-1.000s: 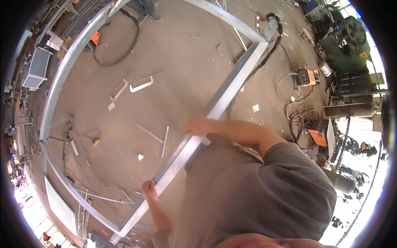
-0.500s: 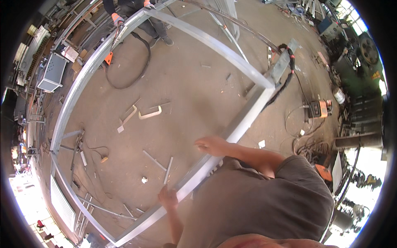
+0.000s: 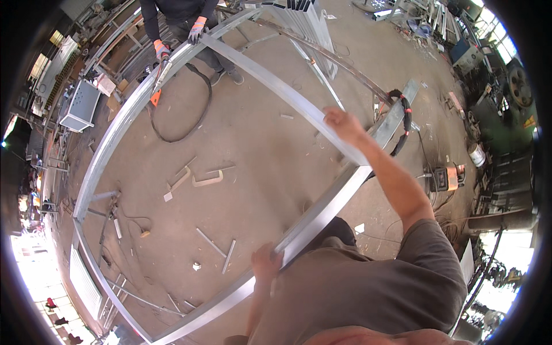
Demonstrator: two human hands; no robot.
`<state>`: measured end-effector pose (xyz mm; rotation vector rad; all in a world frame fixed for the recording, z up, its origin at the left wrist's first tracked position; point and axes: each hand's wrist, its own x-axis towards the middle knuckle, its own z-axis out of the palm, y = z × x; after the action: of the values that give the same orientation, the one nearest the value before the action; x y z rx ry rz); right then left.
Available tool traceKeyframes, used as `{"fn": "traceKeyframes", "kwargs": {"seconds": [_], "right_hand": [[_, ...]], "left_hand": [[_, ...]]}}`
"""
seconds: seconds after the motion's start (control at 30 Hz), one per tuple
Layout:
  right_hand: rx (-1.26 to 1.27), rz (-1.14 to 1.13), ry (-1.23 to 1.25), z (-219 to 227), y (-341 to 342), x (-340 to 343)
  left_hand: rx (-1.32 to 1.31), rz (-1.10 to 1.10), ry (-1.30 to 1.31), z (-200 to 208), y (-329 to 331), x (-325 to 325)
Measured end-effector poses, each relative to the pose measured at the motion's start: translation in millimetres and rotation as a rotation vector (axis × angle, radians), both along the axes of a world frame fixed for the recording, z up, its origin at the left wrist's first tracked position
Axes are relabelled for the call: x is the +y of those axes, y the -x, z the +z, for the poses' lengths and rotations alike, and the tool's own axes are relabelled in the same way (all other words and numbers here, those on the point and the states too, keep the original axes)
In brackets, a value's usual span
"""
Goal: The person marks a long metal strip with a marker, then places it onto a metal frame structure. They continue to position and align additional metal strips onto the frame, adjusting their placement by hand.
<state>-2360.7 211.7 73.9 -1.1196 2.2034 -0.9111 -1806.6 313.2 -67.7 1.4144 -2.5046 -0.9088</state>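
Resting left hand (image 3: 265,261) against near bar (image 3: 316,223) of metal frame (image 3: 110,135); cannot tell whether clamped. Reaching with right hand (image 3: 343,125) over side bar (image 3: 267,75), with fingers loosely curled; cannot tell if touching. One second ago, had right fingers on near bar; now swung out close to corner (image 3: 362,164), probably shifting work toward that joint. Beyond left fingers, can see pale C-shaped pieces (image 3: 208,180) on floor (image 3: 253,144). Farther from right fingers, can see co-worker's gloved hand (image 3: 197,30) at side bar's far end.
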Motion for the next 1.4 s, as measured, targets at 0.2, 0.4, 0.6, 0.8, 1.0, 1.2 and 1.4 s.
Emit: {"fn": "traceKeyframes", "kwargs": {"seconds": [0.2, 0.4, 0.6, 0.8, 1.0, 1.2, 1.4], "right_hand": [[0.314, -0.037, 0.113, 49, 197, -121], [0.749, 0.015, -0.081, 89, 360, -270], [1.101, 0.113, -0.229, 93, 462, -404], [1.287, 0.405, -0.315, 98, 505, -471], [1.092, 0.449, -0.277, 105, 549, -457], [0.801, 0.034, -0.192, 70, 596, -333], [0.854, -0.414, -0.159, 92, 635, -215]], "left_hand": [[-0.297, 0.005, -0.297, 30, 80, -13], [-0.526, 0.093, -0.502, 33, 171, -21], [-0.437, 0.12, -0.416, 37, 207, -21], [-0.489, 0.286, -0.365, 40, 238, -34], [-0.37, 0.304, -0.213, 37, 288, -90], [-0.176, 0.201, -0.217, 44, 363, -169], [0.363, -0.048, -0.302, 55, 491, -247]]}}
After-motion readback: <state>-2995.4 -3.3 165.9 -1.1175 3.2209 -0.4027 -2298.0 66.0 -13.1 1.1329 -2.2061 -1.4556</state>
